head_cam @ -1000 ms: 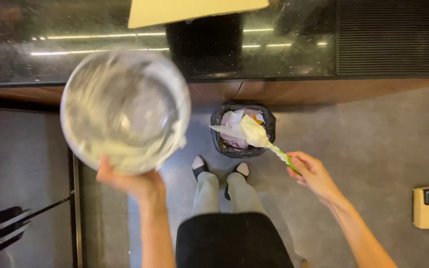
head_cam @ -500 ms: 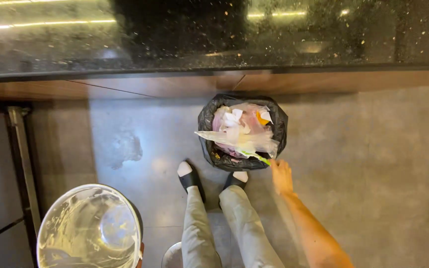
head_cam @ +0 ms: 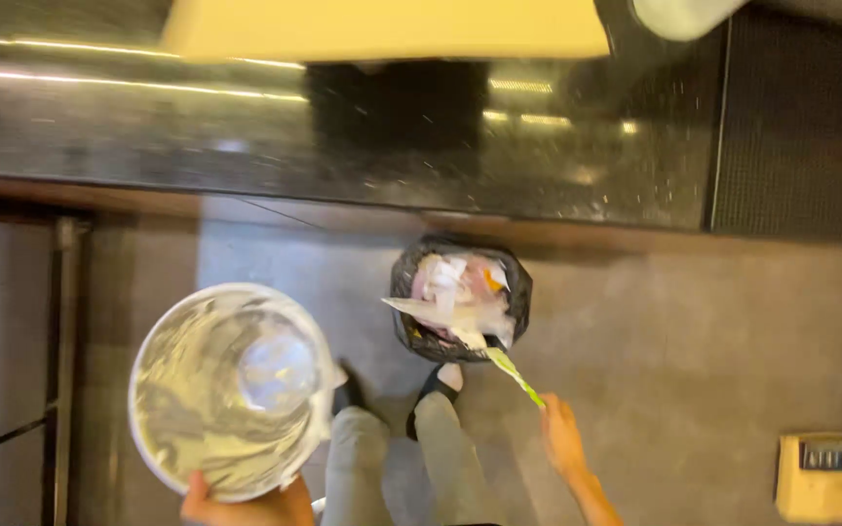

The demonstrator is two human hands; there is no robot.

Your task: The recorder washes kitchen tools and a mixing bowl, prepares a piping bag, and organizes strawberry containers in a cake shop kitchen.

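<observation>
My left hand (head_cam: 246, 505) grips the near rim of a clear glass bowl (head_cam: 231, 390) smeared with pale batter, held at lower left above the floor. My right hand (head_cam: 559, 433) holds the green handle of a spatula (head_cam: 511, 368), whose pale blade reaches over the near edge of a small black-bagged trash bin (head_cam: 514, 292). The bin is full of crumpled white and pinkish wrappers. My legs and dark shoes stand just in front of the bin.
A dark polished counter (head_cam: 392, 146) runs across the top, with a yellow board (head_cam: 382, 29) on it. A yellow kitchen scale (head_cam: 821, 477) sits at the lower right. A metal rack frame (head_cam: 65, 331) stands at the left on the grey floor.
The bowl dropped from up high to lower left. The spatula moved down to the bin and stays at its near edge. The view tilted back up toward the counter.
</observation>
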